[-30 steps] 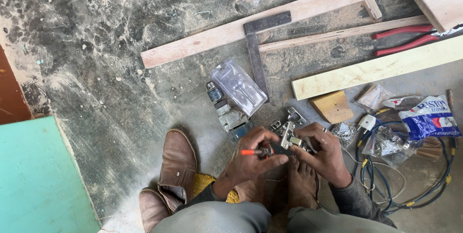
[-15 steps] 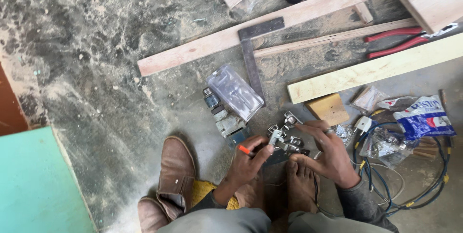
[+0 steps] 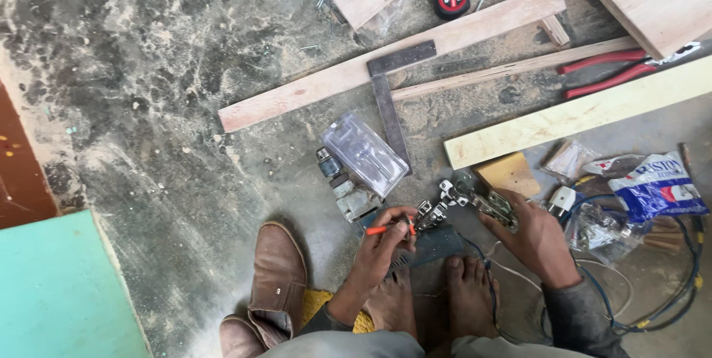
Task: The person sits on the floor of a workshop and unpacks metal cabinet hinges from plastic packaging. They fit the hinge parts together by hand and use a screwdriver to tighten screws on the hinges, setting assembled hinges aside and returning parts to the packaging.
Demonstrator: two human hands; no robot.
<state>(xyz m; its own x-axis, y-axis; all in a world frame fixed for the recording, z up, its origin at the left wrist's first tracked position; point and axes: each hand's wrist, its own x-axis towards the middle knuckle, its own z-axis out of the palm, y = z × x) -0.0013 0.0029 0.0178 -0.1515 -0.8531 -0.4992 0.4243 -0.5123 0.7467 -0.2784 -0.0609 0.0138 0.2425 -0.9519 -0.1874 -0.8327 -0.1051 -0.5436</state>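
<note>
Your left hand [image 3: 382, 243] pinches the orange screwdriver [image 3: 387, 229], tip at the hinge [image 3: 452, 202] your right hand [image 3: 535, 238] clamps steady just beyond.

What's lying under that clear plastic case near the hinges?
The clear plastic case rests partly on a drill, whose chuck and grey body stick out at its lower left. The steel square runs along its right edge. Whatever else lies beneath is hidden by glare.
</note>
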